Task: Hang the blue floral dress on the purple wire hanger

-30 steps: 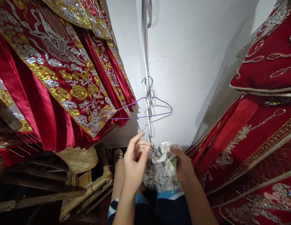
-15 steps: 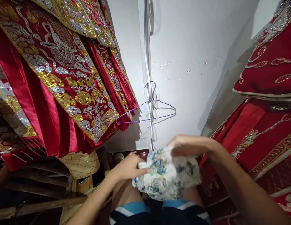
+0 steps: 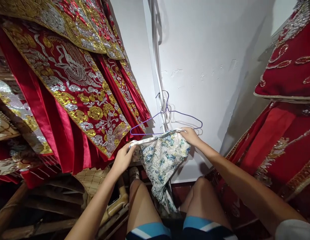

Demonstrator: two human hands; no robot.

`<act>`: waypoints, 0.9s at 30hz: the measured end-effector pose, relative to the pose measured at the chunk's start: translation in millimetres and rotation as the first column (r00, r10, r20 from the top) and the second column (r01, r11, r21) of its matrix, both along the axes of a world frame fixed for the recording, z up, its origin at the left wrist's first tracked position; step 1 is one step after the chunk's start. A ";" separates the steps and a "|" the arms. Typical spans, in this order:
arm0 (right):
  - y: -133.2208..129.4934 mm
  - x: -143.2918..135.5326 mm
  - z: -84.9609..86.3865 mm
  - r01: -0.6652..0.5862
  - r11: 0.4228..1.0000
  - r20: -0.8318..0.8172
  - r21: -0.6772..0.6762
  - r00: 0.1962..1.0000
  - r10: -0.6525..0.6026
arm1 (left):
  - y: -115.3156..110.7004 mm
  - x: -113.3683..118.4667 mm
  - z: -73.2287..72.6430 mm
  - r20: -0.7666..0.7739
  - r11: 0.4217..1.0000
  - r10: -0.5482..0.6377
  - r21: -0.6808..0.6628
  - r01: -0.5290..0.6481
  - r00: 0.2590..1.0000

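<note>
A white garment with blue and green flowers [image 3: 163, 155] hangs stretched between my two hands, its lower part narrowing and falling between my knees. My left hand [image 3: 123, 158] pinches one end of its pale top edge. At the other end of that edge, my right hand [image 3: 190, 136] grips the cloth with closed fingers. Just above and behind the garment, a purple wire hanger [image 3: 146, 134] hangs by its hook on a white rail or pole [image 3: 155, 50] against the wall.
Red costumes with gold and silver embroidery [image 3: 95, 113] hang on the left. More beaded red garments [image 3: 282, 123] hang on the right. Wooden or bamboo furniture [image 3: 55, 224] stands at the lower left, beside a cream quilted item [image 3: 91, 180].
The garment, earlier bunched and blurred over my lap, is now raised and spread by its top edge. My hands have moved apart and up, nearer the hanger.
</note>
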State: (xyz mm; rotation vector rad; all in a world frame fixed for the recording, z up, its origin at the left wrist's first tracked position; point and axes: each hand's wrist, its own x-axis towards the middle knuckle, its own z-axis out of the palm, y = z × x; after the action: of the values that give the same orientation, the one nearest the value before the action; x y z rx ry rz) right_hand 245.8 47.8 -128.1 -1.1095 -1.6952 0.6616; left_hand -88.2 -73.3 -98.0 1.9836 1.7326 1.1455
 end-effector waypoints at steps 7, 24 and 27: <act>-32.3 36.7 14.5 0.077 0.997 0.039 -0.031 0.996 -0.076 | 3.7 23.4 17.5 0.086 0.987 0.015 0.160 -0.029 0.996; -51.4 83.0 36.4 0.255 0.963 -0.012 0.084 0.967 -0.255 | 48.7 35.7 94.7 0.367 0.907 -0.284 -0.196 0.372 0.886; -41.8 101.3 59.0 0.153 0.988 0.054 0.002 0.987 -0.153 | 51.2 25.8 100.3 0.549 0.831 -0.189 -0.352 0.430 0.814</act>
State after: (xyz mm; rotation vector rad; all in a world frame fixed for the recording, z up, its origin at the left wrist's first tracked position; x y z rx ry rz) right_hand 347.1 6.1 -69.2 -1.2548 -1.6357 0.5413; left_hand -62.4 -22.1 2.3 1.4459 1.1970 0.9039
